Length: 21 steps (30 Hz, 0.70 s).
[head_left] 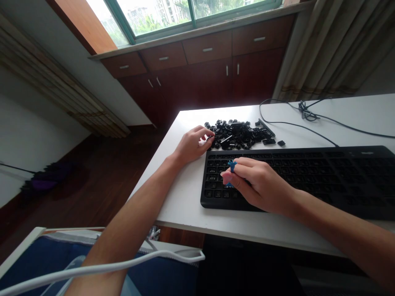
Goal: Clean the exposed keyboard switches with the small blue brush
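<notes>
Left hand [194, 144] at centre, pinching a probable key [210, 138], beside loose keys [239, 133], right hand [261, 181] gripping blue tool [232, 165] over keyboard [311, 166].

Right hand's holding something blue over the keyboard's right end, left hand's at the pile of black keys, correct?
Wrong end: the head view shows the right hand holding the blue thing over the left end of the keyboard. The rest holds.

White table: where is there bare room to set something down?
Bare: between the left forearm, the left end of the keyboard and the front edge of the table; behind the keyboard's right part, up to the cable. Crowded: black keycaps by the left hand.
</notes>
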Motion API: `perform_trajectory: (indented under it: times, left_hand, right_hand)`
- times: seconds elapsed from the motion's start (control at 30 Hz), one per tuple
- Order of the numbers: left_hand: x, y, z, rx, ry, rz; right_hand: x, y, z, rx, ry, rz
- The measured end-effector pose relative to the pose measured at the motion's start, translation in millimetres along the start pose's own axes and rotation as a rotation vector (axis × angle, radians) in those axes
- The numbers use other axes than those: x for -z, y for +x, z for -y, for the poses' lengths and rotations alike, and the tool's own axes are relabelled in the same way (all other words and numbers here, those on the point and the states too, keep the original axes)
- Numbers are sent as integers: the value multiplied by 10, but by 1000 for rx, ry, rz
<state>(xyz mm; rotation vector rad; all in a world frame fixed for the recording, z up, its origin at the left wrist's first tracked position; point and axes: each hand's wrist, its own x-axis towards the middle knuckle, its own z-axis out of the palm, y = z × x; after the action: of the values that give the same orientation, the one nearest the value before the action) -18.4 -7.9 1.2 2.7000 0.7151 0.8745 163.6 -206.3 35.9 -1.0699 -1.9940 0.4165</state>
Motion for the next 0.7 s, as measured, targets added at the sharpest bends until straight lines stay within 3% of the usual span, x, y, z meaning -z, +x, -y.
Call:
perform_trajectory:
  times: [0.17, 0.37, 0.5, 0.7]
  left_hand:
    - [-3, -1, 0, 9, 2, -1]
    - [4, 2, -15, 5, 4, -1]
    - [6, 2, -16, 2, 1, -11]
    - [13, -1, -6, 1, 1, -22]
  right_hand:
    - [24, -5, 7, -119, 180, 25]
    - [63, -12, -16, -253, 288, -31]
    - [22, -6, -23, -114, 93, -45]
    - [-9, -2, -38, 164, -169, -174]
